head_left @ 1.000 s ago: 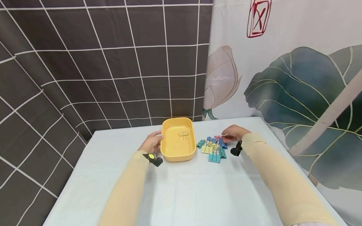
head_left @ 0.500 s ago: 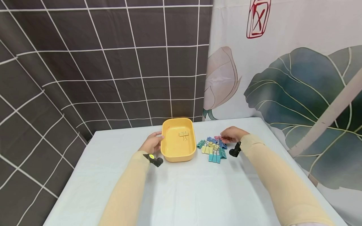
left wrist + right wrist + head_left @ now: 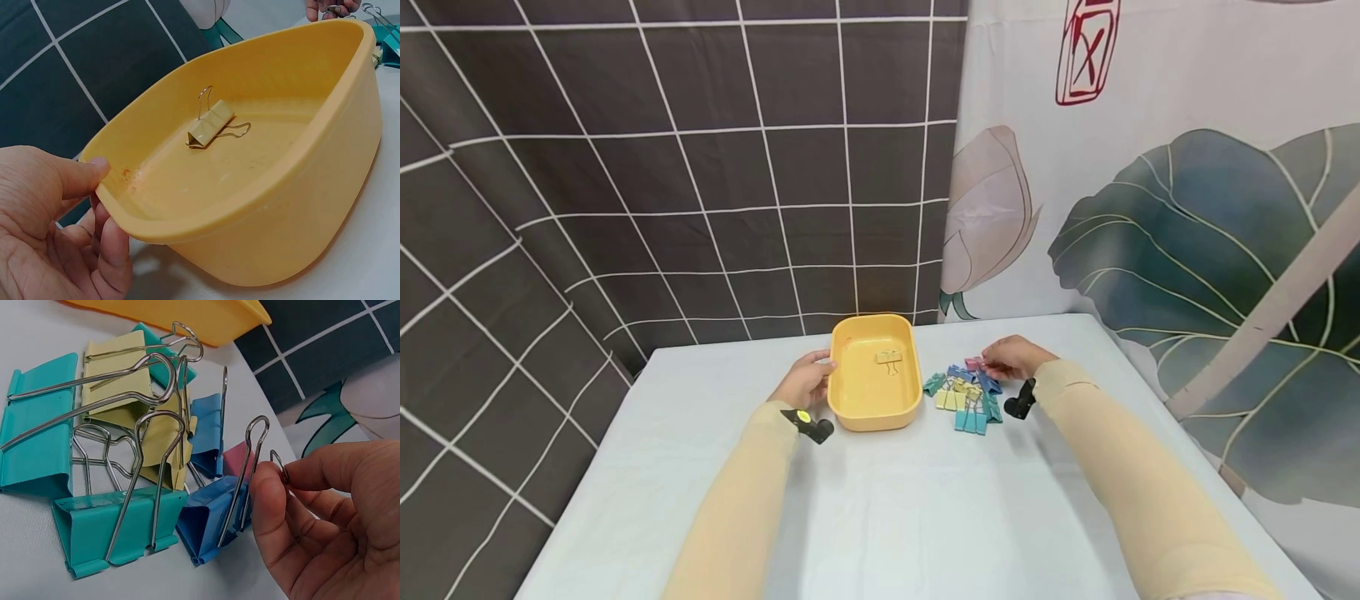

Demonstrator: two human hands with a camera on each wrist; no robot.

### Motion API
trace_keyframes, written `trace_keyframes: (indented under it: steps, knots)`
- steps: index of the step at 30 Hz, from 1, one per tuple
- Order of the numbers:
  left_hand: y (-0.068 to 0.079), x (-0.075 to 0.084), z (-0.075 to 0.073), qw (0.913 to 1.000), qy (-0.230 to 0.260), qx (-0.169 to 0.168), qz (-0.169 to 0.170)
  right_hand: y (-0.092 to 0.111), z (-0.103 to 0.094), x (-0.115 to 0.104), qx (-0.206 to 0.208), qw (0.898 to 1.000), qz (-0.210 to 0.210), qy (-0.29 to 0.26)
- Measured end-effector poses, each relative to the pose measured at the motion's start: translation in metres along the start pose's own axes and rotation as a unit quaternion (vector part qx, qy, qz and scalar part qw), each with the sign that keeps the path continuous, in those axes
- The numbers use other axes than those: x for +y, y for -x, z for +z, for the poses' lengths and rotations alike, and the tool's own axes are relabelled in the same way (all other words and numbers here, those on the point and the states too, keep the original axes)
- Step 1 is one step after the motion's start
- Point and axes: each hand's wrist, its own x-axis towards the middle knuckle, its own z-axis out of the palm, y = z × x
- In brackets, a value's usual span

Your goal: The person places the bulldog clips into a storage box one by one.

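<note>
My left hand grips the left rim of a yellow plastic tub, thumb over the rim and fingers curled below it. Inside the tub lies one yellow binder clip with its wire handles spread. At the back of a pile of binder clips, my right hand pinches a wire loop between thumb and forefinger. That loop appears to belong to the pink binder clip, which is mostly hidden behind a blue binder clip and the fingers.
Teal binder clips, yellow ones and another blue one lie crowded together right of the tub, handles overlapping. Everything rests on a white-covered table. A dark grid-patterned cloth and a floral curtain stand behind.
My right hand has shifted slightly left at the pile's back, and more of the pink binder clip shows by its fingertips. The left hand and tub hold nearly still.
</note>
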Motion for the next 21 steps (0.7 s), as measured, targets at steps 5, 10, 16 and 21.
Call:
trace_keyframes:
  steps: [5, 10, 16, 21]
  knots:
    - [-0.0012, -0.0004, -0.0006, 1.0, 0.001, -0.001, -0.001, 0.0015, 0.0008, -0.0022, 0.021, 1.0, -0.014, -0.002]
    - [-0.0006, 0.0004, -0.0001, 1.0, 0.0, -0.001, -0.002, 0.0022, 0.0001, -0.0029, 0.034, 0.999, -0.031, -0.013]
    - [0.0028, 0.0016, -0.0003, 1.0, -0.002, 0.001, -0.005, 0.0012, -0.0007, -0.0042, 0.045, 0.998, -0.037, -0.02]
    - [0.0012, 0.0005, -0.0004, 1.0, -0.002, 0.0, -0.004, 0.0015, 0.0016, -0.0091, 0.055, 0.997, -0.045, -0.024]
